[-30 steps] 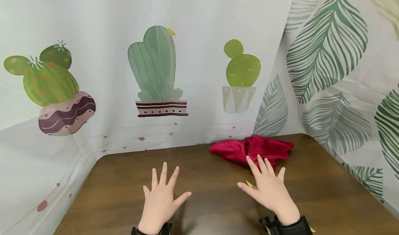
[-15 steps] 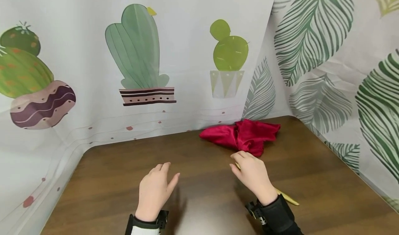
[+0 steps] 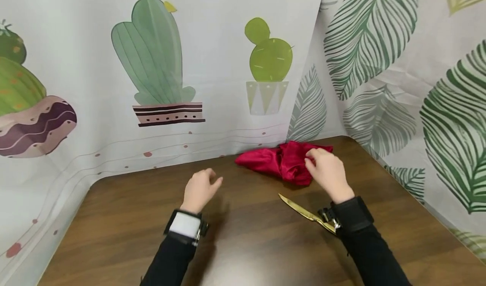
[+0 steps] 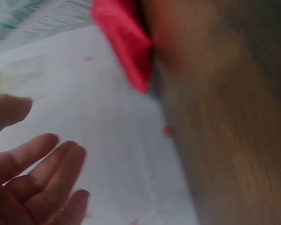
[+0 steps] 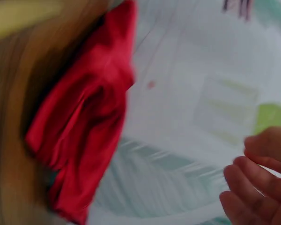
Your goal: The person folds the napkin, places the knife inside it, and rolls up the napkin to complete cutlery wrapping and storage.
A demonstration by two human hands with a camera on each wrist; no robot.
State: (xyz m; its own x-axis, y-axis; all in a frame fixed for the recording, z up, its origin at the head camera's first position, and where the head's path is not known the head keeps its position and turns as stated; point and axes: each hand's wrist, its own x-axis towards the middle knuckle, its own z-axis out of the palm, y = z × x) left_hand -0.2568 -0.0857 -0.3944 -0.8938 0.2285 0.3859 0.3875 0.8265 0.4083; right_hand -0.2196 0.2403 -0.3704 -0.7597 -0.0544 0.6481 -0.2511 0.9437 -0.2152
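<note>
A crumpled red satin cloth (image 3: 290, 163) lies at the table's back edge. My right hand (image 3: 329, 174) is raised and overlaps the cloth's right side in the head view. Its fingers bend loosely around nothing, and in the right wrist view a gap shows between the hand (image 5: 257, 180) and the cloth (image 5: 86, 103). A gold table knife (image 3: 303, 211) lies on the wood, its handle end partly hidden behind the right wrist. To the left, my left hand (image 3: 200, 190) hovers over the table, empty. The left wrist view shows its relaxed fingers (image 4: 61, 173) apart from the cloth (image 4: 124, 42).
The brown wooden table (image 3: 144, 218) has rounded back corners. A white curtain (image 3: 224, 58) printed with cacti hangs right behind it, and a leaf-printed curtain (image 3: 391, 121) runs along the right. Black bands with cameras sit on both wrists.
Both hands were spread wide, then their fingers bent loosely and they moved forward. The right hand went from above the knife toward the cloth, uncovering most of the knife. The head view shifted too.
</note>
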